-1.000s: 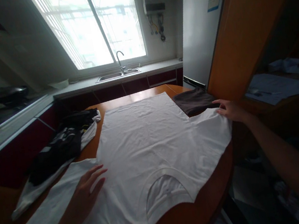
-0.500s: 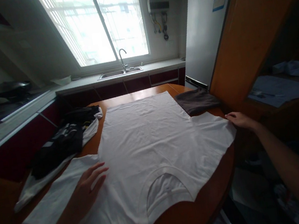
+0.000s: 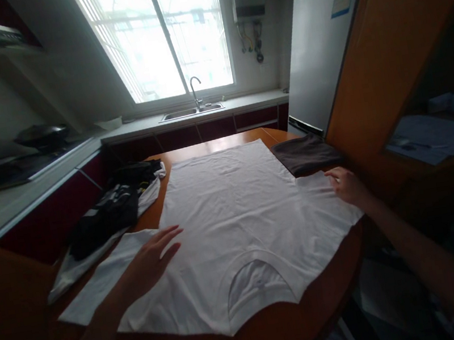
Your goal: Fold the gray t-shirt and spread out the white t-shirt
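A white T-shirt (image 3: pixel 235 220) lies spread flat on the round wooden table (image 3: pixel 279 334), its neck opening toward me. My left hand (image 3: pixel 150 259) rests flat with fingers stretched out on the shirt near its left sleeve. My right hand (image 3: pixel 345 185) lies on the right sleeve at the table's edge, fingers loosely bent on the cloth; I see no clear grip.
A dark and white pile of clothes (image 3: pixel 109 214) lies at the table's left. A folded brown cloth (image 3: pixel 304 155) sits at the far right, beside a grey fridge (image 3: pixel 319 46). Behind are a counter with a sink (image 3: pixel 192 111), a window and a stove (image 3: pixel 14 163).
My left hand slid a little up and inward over the shirt. My right hand moved from the sleeve's outer tip inward onto the sleeve. The view shifted slightly.
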The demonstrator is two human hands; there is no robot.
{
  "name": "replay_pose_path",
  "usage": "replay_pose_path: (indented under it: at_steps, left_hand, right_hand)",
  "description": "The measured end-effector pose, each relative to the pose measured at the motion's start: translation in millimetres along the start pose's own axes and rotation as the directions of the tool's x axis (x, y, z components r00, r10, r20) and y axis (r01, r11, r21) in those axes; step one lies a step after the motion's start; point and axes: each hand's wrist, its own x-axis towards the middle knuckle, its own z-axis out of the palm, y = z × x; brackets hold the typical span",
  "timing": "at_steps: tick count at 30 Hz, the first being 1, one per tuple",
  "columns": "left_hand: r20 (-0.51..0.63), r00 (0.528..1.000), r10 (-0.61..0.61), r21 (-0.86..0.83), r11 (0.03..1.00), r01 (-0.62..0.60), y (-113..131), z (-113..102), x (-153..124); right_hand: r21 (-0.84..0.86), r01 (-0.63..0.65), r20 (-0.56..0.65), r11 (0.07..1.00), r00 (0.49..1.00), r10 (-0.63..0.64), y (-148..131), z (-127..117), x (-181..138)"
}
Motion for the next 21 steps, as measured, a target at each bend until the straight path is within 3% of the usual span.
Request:
replay_pose_path:
  at_steps: [4,8,13,17,21]
  left_hand:
    - [0.016,0.998,-0.058,0.072,0.996,0.057,-9.4,14.7,18.2]
    - [0.054,0.985,-0.165,0.215,0.965,0.150,-27.5,37.6,10.3]
    - [0.080,0.974,-0.214,0.267,0.946,0.186,-37.0,36.3,9.1]
    - [0.033,0.977,-0.210,0.243,0.950,0.196,-32.3,24.7,44.3]
    - [0.048,0.968,-0.248,0.233,0.945,0.230,-20.8,28.9,93.7]
  right_hand:
    - [-0.060,0.044,0.139,0.997,0.990,-0.036,-24.3,33.1,-2.6]
    - [-0.242,0.025,0.288,0.970,0.957,0.047,-13.9,48.8,-16.4]
    - [-0.298,-0.007,0.244,0.955,0.966,0.083,-15.8,46.3,-6.2]
    - [-0.163,0.075,0.222,0.984,0.974,-0.038,-63.8,51.5,25.4]
    - [-0.017,0.194,0.287,0.981,0.941,-0.181,-131.0,73.2,57.4]
